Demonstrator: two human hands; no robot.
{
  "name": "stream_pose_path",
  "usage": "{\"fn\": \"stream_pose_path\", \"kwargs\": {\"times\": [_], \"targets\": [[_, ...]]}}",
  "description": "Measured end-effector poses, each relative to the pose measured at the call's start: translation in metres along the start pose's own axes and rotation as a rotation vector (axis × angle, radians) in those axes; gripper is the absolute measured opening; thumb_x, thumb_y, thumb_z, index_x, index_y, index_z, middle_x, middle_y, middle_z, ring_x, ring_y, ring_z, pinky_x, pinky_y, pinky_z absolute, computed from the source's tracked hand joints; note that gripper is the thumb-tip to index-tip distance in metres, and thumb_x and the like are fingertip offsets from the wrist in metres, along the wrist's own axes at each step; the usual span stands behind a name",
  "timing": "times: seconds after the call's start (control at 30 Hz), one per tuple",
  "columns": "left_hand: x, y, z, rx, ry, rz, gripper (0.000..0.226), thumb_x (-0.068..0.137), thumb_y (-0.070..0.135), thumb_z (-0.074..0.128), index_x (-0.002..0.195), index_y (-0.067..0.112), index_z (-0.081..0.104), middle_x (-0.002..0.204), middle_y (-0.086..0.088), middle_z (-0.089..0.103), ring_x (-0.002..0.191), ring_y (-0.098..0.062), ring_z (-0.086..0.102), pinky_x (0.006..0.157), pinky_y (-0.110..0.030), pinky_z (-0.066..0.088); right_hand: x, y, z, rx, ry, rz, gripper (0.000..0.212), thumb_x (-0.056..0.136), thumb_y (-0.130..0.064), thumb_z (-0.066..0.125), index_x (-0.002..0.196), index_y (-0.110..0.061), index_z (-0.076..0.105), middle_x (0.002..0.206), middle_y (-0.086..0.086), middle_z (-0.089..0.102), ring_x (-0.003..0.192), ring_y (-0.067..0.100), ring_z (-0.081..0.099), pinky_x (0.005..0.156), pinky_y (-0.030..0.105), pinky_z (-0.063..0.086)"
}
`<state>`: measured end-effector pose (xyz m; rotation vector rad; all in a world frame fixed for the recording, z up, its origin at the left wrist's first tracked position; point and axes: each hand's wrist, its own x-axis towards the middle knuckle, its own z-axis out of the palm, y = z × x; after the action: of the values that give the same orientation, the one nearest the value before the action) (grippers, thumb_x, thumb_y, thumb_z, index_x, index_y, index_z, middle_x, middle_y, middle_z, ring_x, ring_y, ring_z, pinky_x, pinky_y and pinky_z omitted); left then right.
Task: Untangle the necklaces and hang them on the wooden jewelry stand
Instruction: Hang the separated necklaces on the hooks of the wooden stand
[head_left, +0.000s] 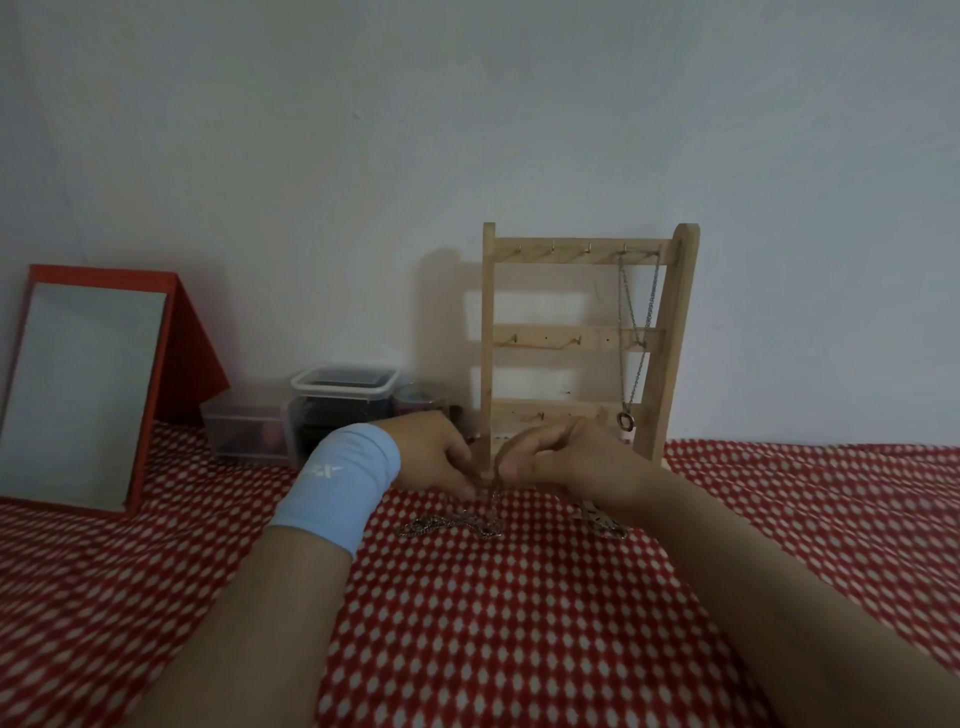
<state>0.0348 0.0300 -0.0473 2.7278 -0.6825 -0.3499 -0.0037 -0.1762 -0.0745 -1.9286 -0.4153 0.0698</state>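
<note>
Red-and-white cloth (519, 623) bears stand (587, 338), mirror (83, 395), chains (452, 525).

Dim, soft, grainy; wide-angle bending at edges; stand (587, 332) shadow falls left on wall (311, 130).

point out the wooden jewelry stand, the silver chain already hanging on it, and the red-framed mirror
wooden jewelry stand (678, 332): head view, on its right upright post
silver chain with ring pendant (635, 364): head view, on the hanging strands below the middle rail
red-framed mirror (83, 395): head view, on the glass centre
</note>
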Motion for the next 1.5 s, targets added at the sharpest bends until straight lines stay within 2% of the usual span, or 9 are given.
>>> {"fn": "stream_pose_path", "kwargs": {"times": [0.27,0.37,0.5,0.6,0.77,1.0,1.23,1.37,1.5], "targets": [[0.001,0.007,-0.002,-0.195,0.159,0.001,0.022,0.092,0.031,0.059,0.101,0.017,0.074,0.101,0.006,0.069,0.096,-0.012,0.062,0.085,-0.025,0.048,0.005,0.003,0.008,-0.246,-0.014,-0.006,0.008,0.079,-0.026,0.086,0.086,-0.029,0.083,0.095,-0.016,0.078,0.099,0.001,0.069,0.102,0.033,0.049],[0.005,0.011,0.001,-0.496,0.194,0.036,0.016,0.087,0.023,0.06,0.084,0.012,0.072,0.085,-0.003,0.071,0.091,-0.024,0.065,0.095,-0.039,0.051,0.005,0.002,0.007,-0.153,0.04,-0.013,0.002,0.084,-0.018,0.081,0.086,-0.019,0.08,0.094,-0.01,0.079,0.093,0.001,0.07,0.092,0.024,0.05],[0.003,0.01,0.002,-0.632,0.238,0.015,0.016,0.095,0.015,0.055,0.084,0.013,0.066,0.051,0.011,0.057,0.052,-0.006,0.057,0.064,-0.031,0.056,0.008,0.005,0.004,-0.068,0.147,-0.028,0.024,0.084,-0.004,0.079,0.099,-0.014,0.063,0.099,0.009,0.077,0.092,0.017,0.075,0.083,0.028,0.059],[-0.001,0.006,0.0,-0.389,0.26,0.008,0.011,0.091,0.019,0.061,0.087,0.014,0.069,0.071,0.01,0.06,0.064,-0.004,0.06,0.055,-0.023,0.053,0.009,0.009,0.003,-0.13,0.146,0.026,0.03,0.088,-0.011,0.078,0.113,-0.022,0.064,0.097,0.005,0.079,0.09,0.015,0.076,0.089,0.031,0.06],[-0.004,-0.002,-0.002,0.058,0.256,-0.156,0.008,0.079,0.031,0.068,0.08,0.024,0.067,0.09,0.008,0.066,0.086,-0.013,0.062,0.079,-0.029,0.053,0.009,0.009,0.007,-0.258,0.117,0.055,0.011,0.091,-0.02,0.075,0.097,-0.027,0.081,0.093,-0.01,0.079,0.09,0.005,0.073,0.088,0.025,0.059],[-0.008,-0.021,-0.011,0.254,0.3,-0.3,0.033,0.084,-0.001,0.056,0.073,0.029,0.061,0.109,-0.003,0.067,0.097,-0.024,0.064,0.092,-0.04,0.054,0.006,0.007,0.001,-0.235,0.138,0.077,0.01,0.091,-0.015,0.075,0.09,-0.023,0.081,0.087,-0.009,0.08,0.083,0.001,0.074,0.073,0.011,0.055],[-0.027,-0.005,-0.025,0.069,-0.238,-0.223,0.064,0.08,0.03,0.078,0.138,0.027,0.051,0.137,0.006,0.053,0.127,-0.015,0.05,0.111,-0.031,0.037,0.005,0.003,0.001,-0.2,0.144,0.058,0.013,0.099,-0.017,0.065,0.098,-0.011,0.076,0.076,-0.004,0.079,0.075,-0.001,0.073,0.067,0.005,0.046],[-0.01,0.01,-0.004,-0.277,-0.014,0.091,0.05,0.084,0.033,0.074,0.13,0.024,0.057,0.125,0.009,0.064,0.117,-0.009,0.059,0.109,-0.032,0.04,0.002,-0.003,0.0,-0.093,0.214,-0.002,0.018,0.101,-0.015,0.06,0.1,-0.002,0.072,0.069,0.007,0.073,0.042,-0.004,0.056,0.047,0.007,0.041],[0.0,0.014,0.017,-0.469,-0.106,0.142,0.022,0.094,0.027,0.063,0.109,0.012,0.069,0.091,0.002,0.076,0.081,-0.014,0.071,0.087,-0.028,0.055,0.004,-0.004,-0.003,-0.103,0.288,-0.067,0.016,0.099,-0.019,0.064,0.093,-0.01,0.075,0.064,0.0,0.069,0.046,0.003,0.048,0.045,0.011,0.038]]}}
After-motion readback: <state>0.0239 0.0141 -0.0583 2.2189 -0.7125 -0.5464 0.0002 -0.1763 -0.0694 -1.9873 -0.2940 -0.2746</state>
